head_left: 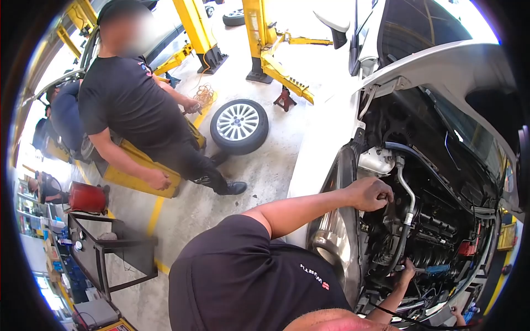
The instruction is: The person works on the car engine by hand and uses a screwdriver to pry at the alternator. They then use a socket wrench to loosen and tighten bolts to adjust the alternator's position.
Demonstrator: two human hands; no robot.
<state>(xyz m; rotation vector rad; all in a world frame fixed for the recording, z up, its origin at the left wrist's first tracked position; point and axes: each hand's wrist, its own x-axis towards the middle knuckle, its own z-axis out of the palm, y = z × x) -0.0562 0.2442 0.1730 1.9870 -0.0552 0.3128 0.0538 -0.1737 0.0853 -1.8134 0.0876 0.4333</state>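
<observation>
My left hand (371,194) is over the front edge of the open engine bay, its fingers curled; what they hold, if anything, is hidden. Lower down, my right hand (407,270) grips a tool with a blue handle (437,269) beside the engine. A metal pipe with a black hose (409,216) runs between my hands. Near my left hand are a white reservoir (376,160) and the headlight (333,234).
A person in black (141,105) stands at the left, near a wheel (238,126) on the floor. Yellow lift posts (256,33), a red jack stand (285,99) and a black cart (105,220) stand around. Another hand (457,315) shows at the lower right.
</observation>
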